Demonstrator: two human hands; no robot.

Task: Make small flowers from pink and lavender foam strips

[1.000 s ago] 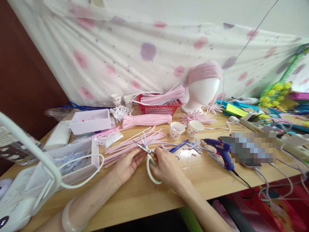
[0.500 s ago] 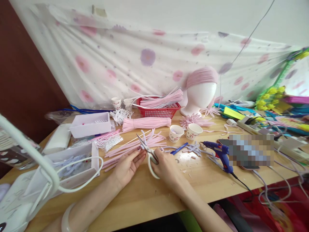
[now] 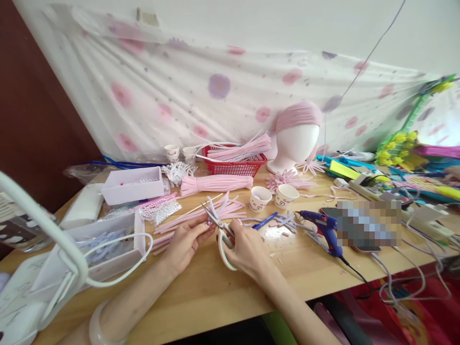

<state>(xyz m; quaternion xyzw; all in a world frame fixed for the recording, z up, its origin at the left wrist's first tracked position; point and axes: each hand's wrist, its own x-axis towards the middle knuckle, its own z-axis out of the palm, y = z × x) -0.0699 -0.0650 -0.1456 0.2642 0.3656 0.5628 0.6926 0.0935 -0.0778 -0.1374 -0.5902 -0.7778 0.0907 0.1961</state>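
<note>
My right hand (image 3: pixel 247 247) is closed around the handles of white-handled scissors (image 3: pixel 225 249), whose blades point up and to the left. The blades are parted around a pale lilac pipe cleaner (image 3: pixel 218 206). My left hand (image 3: pixel 189 239) pinches the lower end of that pipe cleaner, fingertips close beside the blades. Just beyond my hands, loose pink pipe cleaners (image 3: pixel 179 221) lie spread on the wooden table. Behind them rests a tied bundle of pink pipe cleaners (image 3: pixel 217 184).
Two paper cups (image 3: pixel 260 199) stand behind a blue pen (image 3: pixel 265 221). A blue glue gun (image 3: pixel 325 227) lies to the right, its cord over the table edge. A white foam head (image 3: pixel 296 141) and red basket (image 3: pixel 233 166) are at the back. Lilac boxes (image 3: pixel 132 186) stand left.
The scissor blades have come around the lilac pipe cleaner, and my left fingers have closed into a pinch near them. The view has shifted slightly.
</note>
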